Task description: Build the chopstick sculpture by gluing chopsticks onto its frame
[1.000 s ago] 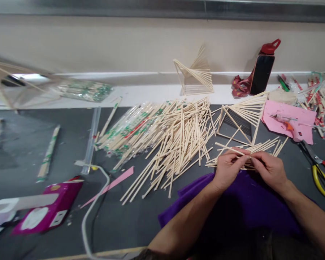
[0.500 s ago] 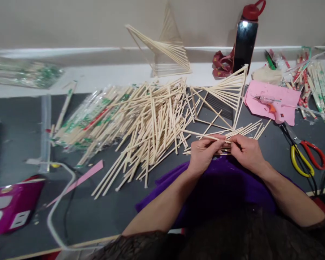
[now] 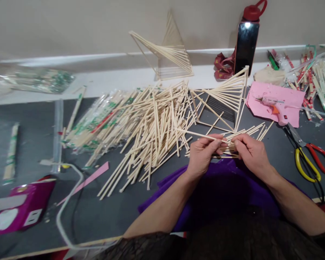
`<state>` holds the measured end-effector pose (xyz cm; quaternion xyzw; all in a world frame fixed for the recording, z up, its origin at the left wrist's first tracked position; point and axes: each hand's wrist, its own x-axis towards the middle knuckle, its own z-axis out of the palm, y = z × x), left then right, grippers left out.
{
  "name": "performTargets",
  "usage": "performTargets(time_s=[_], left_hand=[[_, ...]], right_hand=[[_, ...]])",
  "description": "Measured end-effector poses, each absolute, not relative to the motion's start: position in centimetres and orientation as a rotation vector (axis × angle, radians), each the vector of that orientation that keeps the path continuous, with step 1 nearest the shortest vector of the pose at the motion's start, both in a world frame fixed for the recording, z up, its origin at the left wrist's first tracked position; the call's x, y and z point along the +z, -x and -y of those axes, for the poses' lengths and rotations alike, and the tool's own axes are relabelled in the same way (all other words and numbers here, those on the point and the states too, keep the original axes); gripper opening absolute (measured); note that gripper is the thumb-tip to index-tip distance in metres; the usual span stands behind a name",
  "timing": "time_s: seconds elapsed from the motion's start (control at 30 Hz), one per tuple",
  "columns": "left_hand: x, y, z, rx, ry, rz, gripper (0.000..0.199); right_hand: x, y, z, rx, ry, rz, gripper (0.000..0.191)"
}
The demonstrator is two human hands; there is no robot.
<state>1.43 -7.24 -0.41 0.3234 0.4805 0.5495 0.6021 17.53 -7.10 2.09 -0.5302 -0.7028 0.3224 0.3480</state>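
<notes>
My left hand [image 3: 203, 153] pinches a thin wooden chopstick [image 3: 196, 134] between thumb and fingers, with its length pointing left. The fingers of my right hand [image 3: 252, 153] are closed at the chopstick's right end, close to the left fingertips. Just beyond both hands stands an angular frame of chopsticks [image 3: 227, 94], with a fan of sticks across its top. Loose chopsticks lie under and around my fingers. To the left spreads a large pile of bare chopsticks [image 3: 158, 126].
Wrapped chopsticks [image 3: 103, 113] lie left of the pile. A second stick frame [image 3: 176, 59] stands against the wall. At right are a glue gun [image 3: 276, 108] on pink sheets [image 3: 294, 97] and scissors [image 3: 308, 159]. A phone [image 3: 246, 48] leans on a red-capped bottle [image 3: 251, 12].
The right fingertips have shifted slightly along the chopstick's end, away from the left ones. The whole view has swung a little left.
</notes>
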Motion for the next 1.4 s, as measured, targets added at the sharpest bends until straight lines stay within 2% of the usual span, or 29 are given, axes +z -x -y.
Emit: performTargets(time_s=[0.2,0.5,0.63,0.73,0.87,0.93,1.03,1.4], left_hand=[[-0.5,-1.2,7.9,1.158,-0.886,-1.101,0.027],[-0.5,-0.6,7.4,1.314,-0.911,-1.144,0.032],[0.6,1.4,7.8,1.151,-1.335,-1.235,0.028],[0.8,3.3,8.0,1.134,-1.898,-1.555,0.023],[-0.5,4.0,8.5,0.818,-2.366,-1.756,0.042],[-1.0,3.5,9.0,0.608,-2.414,-1.802,0.042],[-1.1,2.8,9.9,0.411,-2.426,-1.85,0.032],[-0.1,4.1,12.7,0.269,-2.427,-1.795,0.029]], right_hand=[[2.1,-17.5,7.3,0.834,1.318,1.916,0.015],[1.5,-17.5,7.6,0.693,1.251,1.974,0.012],[2.1,-18.0,7.4,0.659,1.191,2.027,0.016],[3.1,-18.8,7.2,0.626,1.258,1.954,0.017],[4.0,-19.6,7.2,0.563,1.31,1.862,0.016],[4.1,-19.6,7.3,0.545,1.297,1.866,0.016],[4.1,-19.6,7.5,0.53,1.28,1.881,0.017],[4.0,-20.0,7.9,0.437,1.256,1.93,0.014]])
